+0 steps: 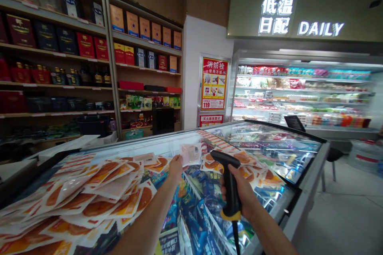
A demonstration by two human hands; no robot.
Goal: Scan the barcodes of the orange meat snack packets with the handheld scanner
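My right hand [239, 193] is wrapped round the grip of a black and yellow handheld barcode scanner [230, 185], its head tilted up and to the left and its cable hanging down. My left hand [176, 167] pinches the edge of a pale, clear-wrapped food packet [191, 154], raised over the chest freezer. Left of that hand, a large heap of flat food packets [98, 191] with orange-brown pictures spreads across the freezer. A smaller group of similar packets [266, 175] lies beyond the scanner.
The chest freezer [311, 167] has glass lids and a pale rim, with blue bags [194, 223] and a wire divider inside. Shelves of boxes and bottles [56, 63] line the left wall. A refrigerated display [299, 95] stands behind, and a black chair [333, 153] at the right.
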